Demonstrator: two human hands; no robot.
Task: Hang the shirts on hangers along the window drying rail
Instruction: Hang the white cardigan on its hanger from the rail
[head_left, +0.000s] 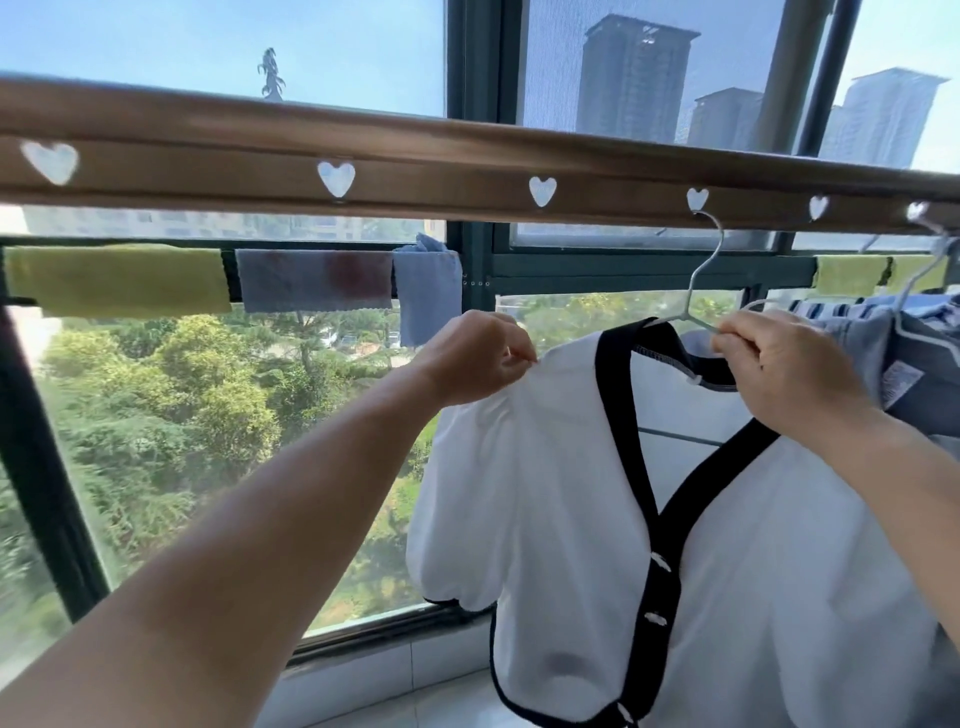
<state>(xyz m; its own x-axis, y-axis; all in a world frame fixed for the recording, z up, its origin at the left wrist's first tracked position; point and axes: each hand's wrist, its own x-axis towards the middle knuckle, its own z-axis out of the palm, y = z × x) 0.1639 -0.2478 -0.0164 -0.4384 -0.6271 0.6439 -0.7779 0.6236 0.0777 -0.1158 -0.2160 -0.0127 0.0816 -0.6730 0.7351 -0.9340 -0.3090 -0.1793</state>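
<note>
So both arms are stretched up and fwd toward the drying rail (467, 156). My left hand (475, 358) has fingers curled, pinching the white shirt (561, 493) at its left shoulder seam. My right hand (784, 374) is curled too, gripping the hanger (701, 280) at its right shoulder arm, w/ the black collar trim under my fingers. Hanger's hook sits in a heart-shaped hole (696, 199) of the rail, so the shirt hangs below it, front buttoned, left sleeve drooping free.

Right of it, touching my right wrist area, is a blue garment (914, 374) on another hanger (930, 249), hooked in the next-but-one hole, so that side is tight. Left side has open room: several free heart holes along the rail. Behind, lower window bar carries a yellow cloth (119, 278), a grey-blue cloth (311, 280) and a blue cloth (428, 291), well apart from my left forearm.
</note>
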